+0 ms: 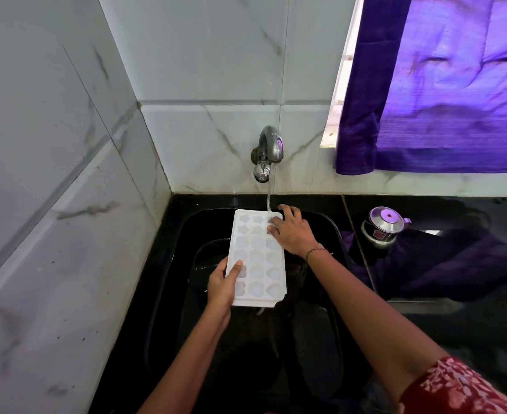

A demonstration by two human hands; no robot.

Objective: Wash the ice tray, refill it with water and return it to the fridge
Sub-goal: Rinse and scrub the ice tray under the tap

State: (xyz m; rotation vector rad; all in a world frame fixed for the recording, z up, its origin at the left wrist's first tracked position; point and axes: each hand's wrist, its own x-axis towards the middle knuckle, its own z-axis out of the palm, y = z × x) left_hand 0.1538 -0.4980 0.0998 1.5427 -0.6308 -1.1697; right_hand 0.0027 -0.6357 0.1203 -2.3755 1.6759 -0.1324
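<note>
The washing step is judged to be in hand. The white plastic ice tray with 3 columns of moulded cells (pixel 256 258) is held level over the black sink basin (pixel 331 231), its far right corner set under the thin stream of water (pixel 268 200) that falls from the chrome wall tap (pixel 268 149).

The tray's near left edge is grasped by the left hand (pixel 222 286), with the thumb laid on top across the rim and the fingers tucked underneath. The right hand (pixel 291 231) is laid flat on the far right corner, its fingers spread and nearly straight, so the tray is pressed or rubbed there but not clasped. Both forearms are stretched forward over the basin, the right one crossing in from the side (a thin bracelet is worn at that wrist).

Some cells may already hold water, though the pale plastic makes this hard to read.

Next, a rub across the remaining cells is called for, the tray being shifted so that each row is brought under the stream, then tipped out before refilling.
</note>
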